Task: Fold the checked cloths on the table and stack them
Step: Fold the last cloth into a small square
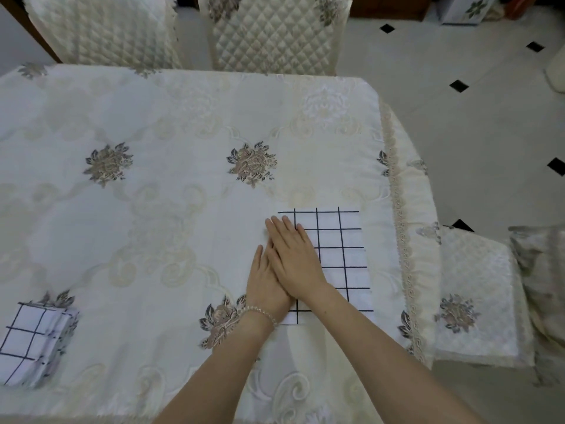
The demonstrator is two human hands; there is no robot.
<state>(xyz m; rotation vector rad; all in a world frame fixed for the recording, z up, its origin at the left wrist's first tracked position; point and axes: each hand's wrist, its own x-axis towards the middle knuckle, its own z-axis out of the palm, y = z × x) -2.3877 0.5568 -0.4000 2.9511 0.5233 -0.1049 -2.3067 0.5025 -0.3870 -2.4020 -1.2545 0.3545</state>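
Head view, nearest first: my forearms reach up over the table (pixel 153 209), a beaded bracelet (pixel 263 313) on my left wrist. My left hand (pixel 266 280) lies flat, fingers straight, on the left edge of the checked cloth (pixel 339 258), which is folded into a rectangle near the table's right edge. My right hand (pixel 293 255) lies flat on top of the left, fingers straight, pressing down, gripping nothing. A stack of folded checked cloths (pixel 33 341) sits at the table's near left edge, well apart. Beyond the table's far edge stand two quilted chairs (pixel 269 35).
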